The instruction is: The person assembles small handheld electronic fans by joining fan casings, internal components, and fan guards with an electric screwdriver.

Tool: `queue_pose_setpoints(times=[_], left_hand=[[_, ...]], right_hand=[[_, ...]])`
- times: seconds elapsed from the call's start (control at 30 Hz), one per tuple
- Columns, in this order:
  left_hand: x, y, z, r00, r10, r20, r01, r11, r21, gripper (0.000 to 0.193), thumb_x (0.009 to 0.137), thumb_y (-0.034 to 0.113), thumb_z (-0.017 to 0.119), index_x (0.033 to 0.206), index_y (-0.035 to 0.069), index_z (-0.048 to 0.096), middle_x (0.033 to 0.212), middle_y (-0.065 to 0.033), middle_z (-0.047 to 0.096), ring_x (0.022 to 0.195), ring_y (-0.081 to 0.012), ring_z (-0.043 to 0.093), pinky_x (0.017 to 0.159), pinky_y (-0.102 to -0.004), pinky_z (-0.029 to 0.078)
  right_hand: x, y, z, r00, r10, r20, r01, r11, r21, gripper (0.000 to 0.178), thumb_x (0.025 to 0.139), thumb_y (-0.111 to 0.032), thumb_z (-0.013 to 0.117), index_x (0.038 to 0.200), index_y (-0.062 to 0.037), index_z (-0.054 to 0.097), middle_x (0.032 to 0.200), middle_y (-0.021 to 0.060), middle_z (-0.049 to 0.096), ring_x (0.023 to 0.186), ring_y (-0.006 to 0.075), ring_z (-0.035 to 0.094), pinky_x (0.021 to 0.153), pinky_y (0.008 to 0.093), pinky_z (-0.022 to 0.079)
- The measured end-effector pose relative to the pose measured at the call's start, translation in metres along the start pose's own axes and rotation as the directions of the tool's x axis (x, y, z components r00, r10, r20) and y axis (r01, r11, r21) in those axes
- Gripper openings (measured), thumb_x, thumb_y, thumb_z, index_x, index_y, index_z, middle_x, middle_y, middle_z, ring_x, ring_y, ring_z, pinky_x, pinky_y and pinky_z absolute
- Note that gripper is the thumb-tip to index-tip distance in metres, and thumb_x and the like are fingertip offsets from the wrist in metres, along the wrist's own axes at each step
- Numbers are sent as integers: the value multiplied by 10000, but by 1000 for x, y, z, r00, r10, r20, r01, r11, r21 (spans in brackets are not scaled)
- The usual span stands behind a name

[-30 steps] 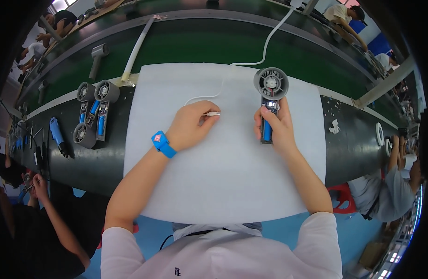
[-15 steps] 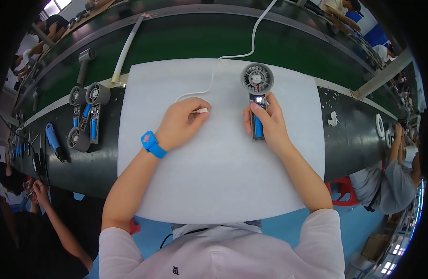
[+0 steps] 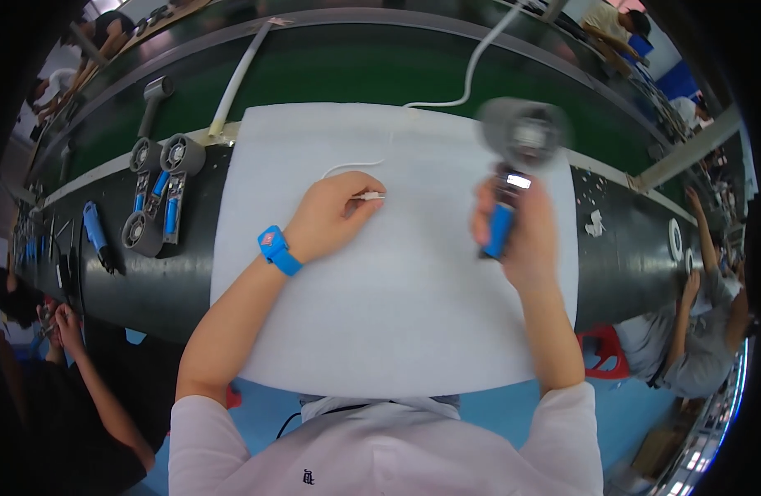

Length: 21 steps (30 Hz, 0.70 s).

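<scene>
My left hand (image 3: 337, 208) is closed in a pinch on the small plug (image 3: 369, 197) of a white cable (image 3: 354, 166), above the white mat (image 3: 380, 322). A blue band with a square tag (image 3: 278, 250) circles my left wrist. In my right hand (image 3: 525, 231) is a grey handheld fan (image 3: 525, 132), blurred by motion and tilted to the right. Its handle is uncased: a blue battery cell (image 3: 500, 230) shows, and a small white light or display (image 3: 518, 180) glows near the head. The plug and the fan are well apart.
Several uncased fans (image 3: 172, 178) lie left of the mat, near a blue electric screwdriver (image 3: 95, 231). Another grey fan (image 3: 153, 103) rests farther back beside a white tube (image 3: 244, 78). Tape rolls (image 3: 677, 240) and a crumpled tissue (image 3: 595, 223) are at right. Other people work on both sides.
My right hand has swung the fan to the right, tilting it and blurring it. My left hand keeps its pinch on the plug, nearly in the same place.
</scene>
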<state>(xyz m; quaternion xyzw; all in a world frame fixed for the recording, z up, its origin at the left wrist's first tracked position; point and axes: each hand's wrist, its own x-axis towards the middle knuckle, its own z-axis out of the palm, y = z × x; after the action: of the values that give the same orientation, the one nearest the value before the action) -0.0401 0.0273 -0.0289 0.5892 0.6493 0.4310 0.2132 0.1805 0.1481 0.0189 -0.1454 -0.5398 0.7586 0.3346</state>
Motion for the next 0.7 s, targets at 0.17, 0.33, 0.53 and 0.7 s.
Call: queue_pose_setpoints(times=[0.17,0.33,0.53,0.7], left_hand=[[5,3,6,999,51,8,-51,998,-36,109,846,46,597,946,6,620,805,-63,577,634,-132,468,577,-239,395],[0,-1,4,1000,18,-20,-18,1000,-18,119,837,90,609,941,35,629,826,-86,625,679,-201,569,634,-287,471],[4,3,7,999,45,16,-45,999,22,119,847,55,595,954,14,625,833,-72,595,663,-141,503,606,-240,422],[0,-4,6,999,39,-26,-39,999,-4,125,844,61,600,957,13,620,822,-73,590,653,-141,490,593,-245,415]], right_hand=[[-64,-93,37,208,-971,119,899,142,-414,429,911,-429,468,1074,-35,518,874,113,543,625,200,482,571,343,406],[-56,-110,17,292,-935,202,806,127,-578,356,873,-345,516,1041,-31,528,863,118,546,611,209,493,578,345,427],[-37,-118,67,-523,-839,150,671,-513,-535,680,835,-662,469,983,1,423,736,106,496,541,177,488,467,318,466],[-39,-121,73,-463,-865,196,507,-439,-742,510,787,-557,529,895,-59,523,774,83,528,618,195,526,626,414,445]])
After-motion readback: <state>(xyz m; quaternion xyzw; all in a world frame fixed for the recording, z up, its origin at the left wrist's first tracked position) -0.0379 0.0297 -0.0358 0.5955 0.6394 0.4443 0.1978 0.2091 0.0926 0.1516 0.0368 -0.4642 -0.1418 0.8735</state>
